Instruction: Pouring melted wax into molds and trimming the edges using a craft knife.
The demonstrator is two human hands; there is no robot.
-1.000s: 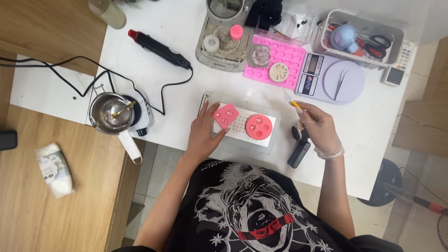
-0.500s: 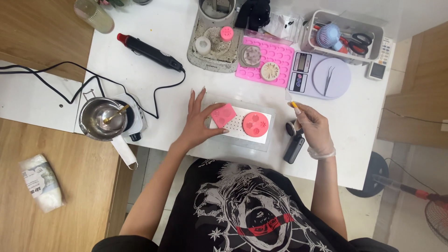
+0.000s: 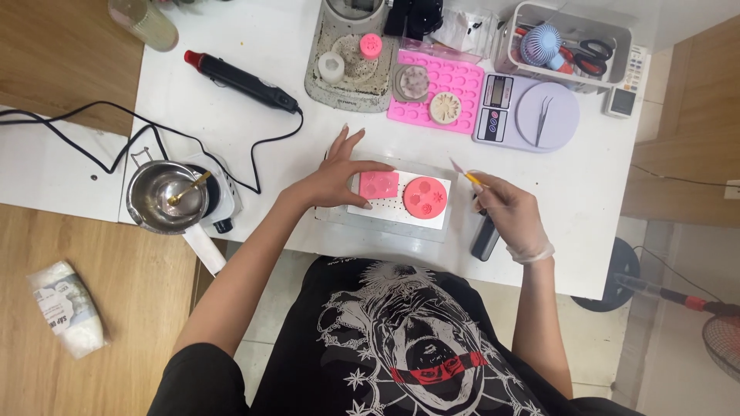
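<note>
— Two pink moulds (image 3: 401, 189) are seen laid side by side on a white perforated board (image 3: 397, 209), itself set on a clear sheet (image 3: 333, 218) on the table (image 3: 231, 123). How far along is the work judged to be?

— Early, it seems. The square mould (image 3: 378, 184) and the round mould (image 3: 425, 192) are already placed on the board, yet their small flower and heart cavities look unfilled, as far as can be told at this size. Filling and unmoulding appear to be left.

— How are the hands held?

— The left hand (image 3: 337, 177) is spread, fingers fanned, with its fingertips resting on the square mould's left edge. The right hand (image 3: 510, 213), covered by a thin translucent glove, is closed in a pinch on a slim yellow-handled tool (image 3: 465, 176), whose pale tip is pointed up and away, just right of the round mould.

— And the materials?

— The moulds look soft and matte, like silicone, with shallow relief shapes. Well to the left of the left hand, a shiny metal pot (image 3: 164, 197) with a spoon in it is seated on a small hotplate. Beyond the hands, a larger pink cavity tray (image 3: 455, 81), a lilac scale (image 3: 528, 114) bearing tweezers and a black heat gun (image 3: 240, 80) are laid out.
</note>
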